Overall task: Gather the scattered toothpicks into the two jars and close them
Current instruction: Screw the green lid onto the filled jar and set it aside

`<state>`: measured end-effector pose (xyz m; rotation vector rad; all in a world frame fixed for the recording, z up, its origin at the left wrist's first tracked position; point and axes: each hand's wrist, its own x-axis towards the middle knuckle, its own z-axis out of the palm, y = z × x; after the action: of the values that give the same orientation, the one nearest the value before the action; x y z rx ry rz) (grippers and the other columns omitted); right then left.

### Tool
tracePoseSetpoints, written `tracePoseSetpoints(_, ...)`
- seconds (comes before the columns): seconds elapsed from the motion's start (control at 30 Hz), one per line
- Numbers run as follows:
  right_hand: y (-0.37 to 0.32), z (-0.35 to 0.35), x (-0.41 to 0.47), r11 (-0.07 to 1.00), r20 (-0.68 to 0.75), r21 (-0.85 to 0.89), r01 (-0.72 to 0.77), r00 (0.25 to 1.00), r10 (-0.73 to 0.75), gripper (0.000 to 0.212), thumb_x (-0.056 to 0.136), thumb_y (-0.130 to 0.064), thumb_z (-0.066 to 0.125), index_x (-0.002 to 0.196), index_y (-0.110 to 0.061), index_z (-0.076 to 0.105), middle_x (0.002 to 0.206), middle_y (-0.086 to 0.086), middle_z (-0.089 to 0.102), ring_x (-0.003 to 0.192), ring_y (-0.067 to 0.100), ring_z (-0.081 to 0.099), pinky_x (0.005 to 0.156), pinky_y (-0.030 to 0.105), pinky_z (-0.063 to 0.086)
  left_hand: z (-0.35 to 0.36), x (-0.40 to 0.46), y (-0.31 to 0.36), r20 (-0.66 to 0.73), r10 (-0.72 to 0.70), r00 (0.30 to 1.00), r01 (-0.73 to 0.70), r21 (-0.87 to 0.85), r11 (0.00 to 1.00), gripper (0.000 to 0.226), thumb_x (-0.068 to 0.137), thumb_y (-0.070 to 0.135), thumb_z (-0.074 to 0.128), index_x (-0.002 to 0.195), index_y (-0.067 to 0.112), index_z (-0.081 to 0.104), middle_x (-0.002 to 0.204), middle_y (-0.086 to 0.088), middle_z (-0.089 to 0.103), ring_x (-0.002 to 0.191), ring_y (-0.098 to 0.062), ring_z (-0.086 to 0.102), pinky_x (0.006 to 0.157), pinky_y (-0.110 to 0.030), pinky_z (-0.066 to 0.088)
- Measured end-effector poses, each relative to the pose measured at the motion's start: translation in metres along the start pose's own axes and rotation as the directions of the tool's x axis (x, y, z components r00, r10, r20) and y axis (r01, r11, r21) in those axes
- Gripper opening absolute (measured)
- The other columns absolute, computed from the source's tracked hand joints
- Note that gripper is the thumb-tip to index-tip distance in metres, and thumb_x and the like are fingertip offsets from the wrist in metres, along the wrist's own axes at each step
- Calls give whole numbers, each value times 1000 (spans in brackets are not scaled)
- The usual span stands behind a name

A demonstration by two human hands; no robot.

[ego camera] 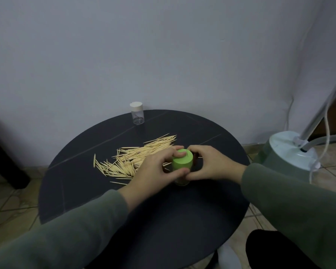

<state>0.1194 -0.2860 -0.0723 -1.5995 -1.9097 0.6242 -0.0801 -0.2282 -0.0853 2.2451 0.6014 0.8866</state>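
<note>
Looking down from the head camera, I see both hands meeting on the green-lidded jar [181, 167] at the centre of the frame, standing upright on the round dark table [85, 191]. My left hand [153, 171] wraps the jar from the left, index finger curled over the top of the green lid [182, 161] and thumb pressed to the jar's near side. My right hand [209, 166] grips it from the right, thumb low against the body just beside the left thumb, fingers curled round the far side. Both hands are clamped on this jar; the lid sits on it, though I cannot tell whether it is fully seated.

Scattered toothpicks [132, 159] lie in a loose pile on the table, left of and behind the jar, stretching from centre-left up towards the middle of the frame; the left hand covers part of the heap.

A second jar [137, 113], clear with a white lid on, stands upright near the table's far edge, upper centre-left, well apart from the hands. A pale green appliance base [287, 154] sits on the tiled floor at right.
</note>
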Motion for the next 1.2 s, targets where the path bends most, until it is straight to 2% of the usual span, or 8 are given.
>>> tracePoseSetpoints(0.1, -2, -4, 3, 1000, -8, -8, 29, 1000, -29, 42, 64, -46, 81, 99, -32, 63, 94, -13, 66, 89, 5, 62, 80, 34, 54, -9, 5, 0, -29, 29, 999, -29, -6, 1000, 47, 75, 51, 74, 115, 29, 65, 121, 18, 63, 108, 0, 59, 82, -17, 48)
tracePoseSetpoints(0.17, -3, -8, 9, 999, -63, -3, 34, 997, -34, 45, 65, -47, 81, 102, -29, 63, 95, -13, 66, 88, 4, 61, 79, 33, 54, -17, 11, 0, -114, -14, 993, 7, -59, 998, 43, 82, 54, 63, 117, 29, 64, 111, 17, 65, 94, -7, 63, 70, -27, 52)
tracePoseSetpoints(0.23, -3, -12, 25, 1000, -147, -24, 3, 989, -6, 49, 66, -48, 81, 107, -28, 63, 97, -15, 65, 89, 3, 60, 78, 32, 54, -25, 21, -5, -208, -82, 975, 63, -97, 993, 34, 91, 50, 55, 115, 27, 64, 104, 14, 66, 92, -10, 63, 74, -34, 53)
tracePoseSetpoints(0.43, 10, -16, 95, 958, -348, -127, -256, 916, 198, 63, 67, -59, 71, 120, -27, 57, 113, -7, 63, 105, 15, 57, 94, 48, 48, -32, 62, -34, -324, -260, 909, 274, -2, 962, 21, 96, 36, 54, 108, 24, 64, 92, 11, 64, 82, -2, 56, 64, -14, 41)
tracePoseSetpoints(0.67, 40, -12, 138, 861, -432, -17, -509, 780, 453, 70, 70, -49, 74, 127, -17, 47, 122, 4, 56, 111, 24, 54, 94, 45, 49, -27, 114, -83, -459, -374, 806, 435, 28, 900, 40, 91, 28, 62, 129, 23, 50, 131, 0, 50, 121, -19, 47, 97, -36, 46)
tracePoseSetpoints(0.9, 53, 9, 150, 881, -532, 118, -458, 720, 446, 64, 73, -41, 74, 124, -15, 45, 115, 3, 53, 104, 20, 53, 92, 42, 50, -43, 154, -114, -544, -358, 759, 526, 188, 829, 65, 89, 15, 64, 144, 25, 31, 153, -8, 18, 136, -32, 25, 104, -44, 39)
tracePoseSetpoints(1.07, 58, 16, 150, 902, -588, 116, -417, 703, 400, 61, 73, -38, 75, 121, -16, 44, 113, 1, 50, 102, 16, 51, 91, 40, 50, -46, 172, -133, -481, -445, 756, 601, 239, 763, 60, 92, 18, 61, 145, 16, 32, 154, -8, 22, 137, -33, 27, 106, -47, 36)
tracePoseSetpoints(1.2, 61, 17, 149, 913, -596, 106, -394, 710, 375, 61, 73, -38, 75, 121, -16, 44, 112, 0, 50, 103, 16, 51, 91, 40, 50, -44, 173, -143, -529, -392, 753, 552, 183, 813, 43, 93, 17, 60, 131, 11, 42, 140, -11, 41, 125, -31, 43, 99, -42, 43)
